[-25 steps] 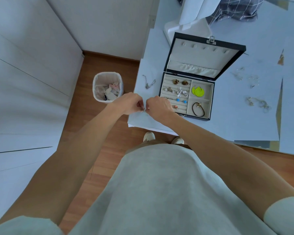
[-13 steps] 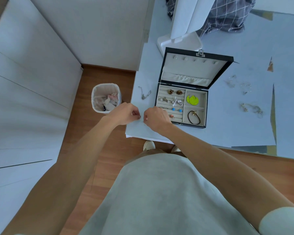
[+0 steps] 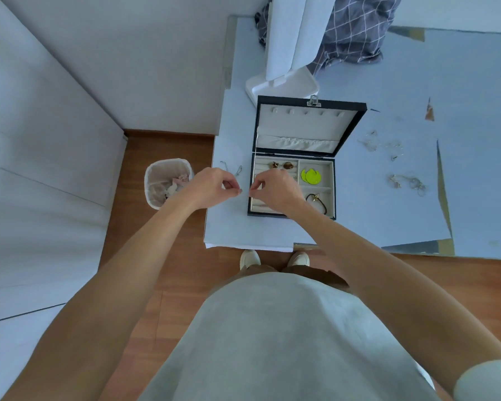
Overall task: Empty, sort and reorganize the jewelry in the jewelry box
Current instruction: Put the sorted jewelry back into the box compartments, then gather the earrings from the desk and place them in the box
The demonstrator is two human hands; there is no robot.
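The black jewelry box [image 3: 350, 123] stands open on the table [image 3: 373, 227], lid leaning back. Its cream tray holds gold earrings [image 3: 281, 165], neon-yellow discs [image 3: 310, 176] and a black cord bracelet [image 3: 318, 199]. My left hand [image 3: 214, 186] and my right hand [image 3: 275, 188] hover side by side at the box's left edge, fingertips almost meeting. Each pinches one end of a very small, thin piece that is too fine to identify. My right hand hides the tray's ring rows.
A thin chain [image 3: 232, 169] lies on the table left of the box. Loose silver pieces [image 3: 382, 144] and rings [image 3: 408, 183] lie to the right. A white stand [image 3: 284, 82] and checked cloth [image 3: 356, 30] sit behind. A waste bin [image 3: 168, 182] is on the floor.
Both hands have moved right, toward the box's left edge; the right one now covers the ring rows. The fingertips stay pinched close together. The head camera has tilted.
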